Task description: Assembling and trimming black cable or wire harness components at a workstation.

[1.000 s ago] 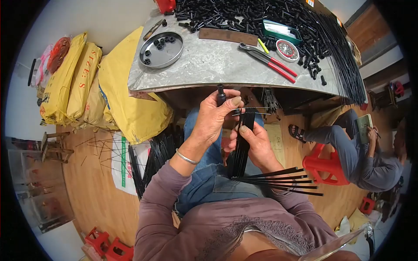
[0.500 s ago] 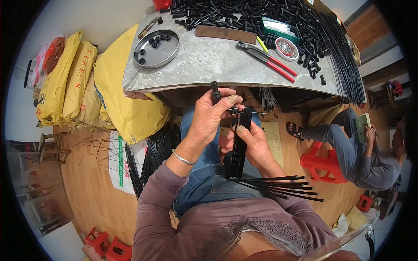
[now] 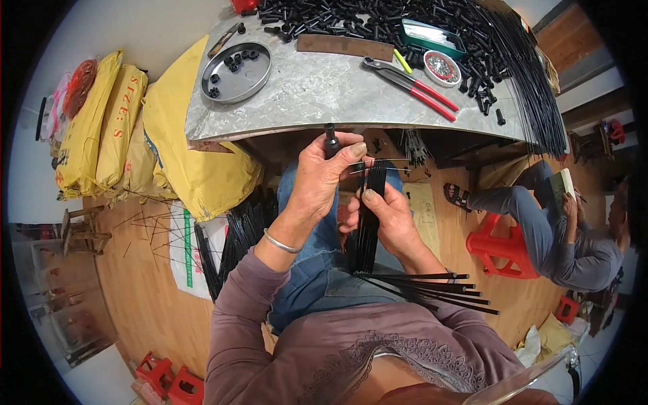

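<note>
My left hand [image 3: 316,177] is closed in front of the table edge, wrapped round a black plastic tubular piece [image 3: 330,142] that stands up out of the fist. Its thumb and fingertips meet by the left ends of thin metal wires [image 3: 397,160]. These wires cross the top of a row of narrow black rods [image 3: 366,250]. My right hand [image 3: 393,219] grips that row from the right, thumb on its front. The row hangs down to my lap, where several longer black rods [image 3: 445,285] fan out to the right. My fingers hide exactly how wires and rods join.
On the grey table [image 3: 304,94] are a round metal tray [image 3: 236,91], red-handled pliers [image 3: 415,88], a brown bar [image 3: 344,47], a green box [image 3: 432,39] and heaped black parts [image 3: 324,17]. Yellow sacks [image 3: 182,135] stand left. A seated person [image 3: 574,250] is at right.
Both hands keep their grips and have shifted only slightly with the rods. The view has moved a little. The person at right has tilted the notebook slightly.
</note>
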The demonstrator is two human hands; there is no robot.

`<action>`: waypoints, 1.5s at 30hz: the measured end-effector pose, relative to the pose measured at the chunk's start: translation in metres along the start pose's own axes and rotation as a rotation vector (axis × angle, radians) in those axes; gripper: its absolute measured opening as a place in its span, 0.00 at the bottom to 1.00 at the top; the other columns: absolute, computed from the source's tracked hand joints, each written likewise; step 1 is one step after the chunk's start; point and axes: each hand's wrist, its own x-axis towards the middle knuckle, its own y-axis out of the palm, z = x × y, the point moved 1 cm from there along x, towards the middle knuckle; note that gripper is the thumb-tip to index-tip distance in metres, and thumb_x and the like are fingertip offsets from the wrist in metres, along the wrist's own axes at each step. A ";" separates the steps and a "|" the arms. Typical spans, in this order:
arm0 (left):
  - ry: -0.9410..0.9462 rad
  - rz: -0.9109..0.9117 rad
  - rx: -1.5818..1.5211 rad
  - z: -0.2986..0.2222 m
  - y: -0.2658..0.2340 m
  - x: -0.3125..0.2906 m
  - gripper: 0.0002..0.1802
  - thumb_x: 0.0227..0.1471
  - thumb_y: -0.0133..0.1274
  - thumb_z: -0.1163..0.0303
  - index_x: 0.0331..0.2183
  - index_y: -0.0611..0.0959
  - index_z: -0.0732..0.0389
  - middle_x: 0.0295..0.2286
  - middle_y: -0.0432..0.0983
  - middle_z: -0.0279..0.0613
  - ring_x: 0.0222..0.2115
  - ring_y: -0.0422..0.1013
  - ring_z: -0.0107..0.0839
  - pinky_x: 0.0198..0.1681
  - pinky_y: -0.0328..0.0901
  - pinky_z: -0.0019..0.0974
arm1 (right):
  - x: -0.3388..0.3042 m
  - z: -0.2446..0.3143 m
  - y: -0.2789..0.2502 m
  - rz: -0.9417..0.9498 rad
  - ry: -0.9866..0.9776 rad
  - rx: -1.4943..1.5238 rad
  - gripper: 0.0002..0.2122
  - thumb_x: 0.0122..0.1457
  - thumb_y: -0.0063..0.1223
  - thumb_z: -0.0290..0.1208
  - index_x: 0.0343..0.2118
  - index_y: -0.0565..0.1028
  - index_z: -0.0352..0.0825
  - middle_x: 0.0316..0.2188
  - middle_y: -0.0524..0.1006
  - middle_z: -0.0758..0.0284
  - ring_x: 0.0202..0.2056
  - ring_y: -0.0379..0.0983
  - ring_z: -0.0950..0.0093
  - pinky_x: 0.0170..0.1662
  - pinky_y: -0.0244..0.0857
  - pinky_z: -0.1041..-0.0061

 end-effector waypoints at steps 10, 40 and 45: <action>-0.008 0.033 0.102 -0.006 0.002 -0.001 0.12 0.49 0.60 0.73 0.37 0.79 0.64 0.30 0.77 0.41 0.32 0.76 0.34 0.35 0.72 0.34 | -0.001 -0.001 0.000 -0.043 -0.052 -0.064 0.09 0.64 0.44 0.32 0.39 0.68 0.31 0.26 0.73 0.65 0.23 0.73 0.77 0.29 0.74 0.74; -0.006 -0.010 0.375 0.008 -0.004 -0.030 0.18 0.49 0.59 0.74 0.44 0.77 0.69 0.27 0.75 0.34 0.23 0.67 0.19 0.26 0.63 0.23 | -0.003 0.002 0.001 -0.013 -0.160 -0.105 0.07 0.63 0.47 0.29 0.38 0.72 0.31 0.28 0.75 0.72 0.26 0.70 0.85 0.27 0.68 0.85; 0.024 -0.021 0.343 0.005 0.001 -0.029 0.14 0.48 0.60 0.75 0.39 0.79 0.67 0.25 0.74 0.35 0.22 0.66 0.20 0.25 0.62 0.23 | 0.002 0.010 -0.012 -0.094 -0.413 -0.475 0.07 0.58 0.53 0.30 0.35 0.77 0.33 0.25 0.77 0.68 0.25 0.71 0.79 0.28 0.66 0.76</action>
